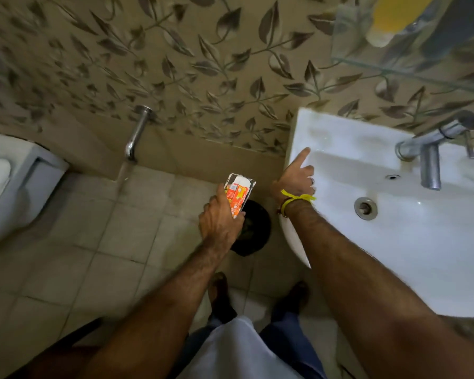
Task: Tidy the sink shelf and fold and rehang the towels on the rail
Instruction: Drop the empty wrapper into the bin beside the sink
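My left hand (220, 218) grips a small orange and white carton (238, 193) and holds it above a round black bin (253, 228) on the floor. My right hand (296, 175) rests on the left rim of the white sink (411, 236), index finger stretched out toward the wall, the other fingers curled; it holds nothing. A yellow band circles that wrist. At the top right a glass shelf (411, 69) juts from the wall, with a blurred yellow object (391, 17) on it. No towel or rail is in view.
A chrome tap (430, 157) stands at the back of the sink, above the drain (365, 208). A wall spout (137, 132) sticks out over the tiled floor. A toilet (8, 184) sits at the left. My bare feet stand below the bin.
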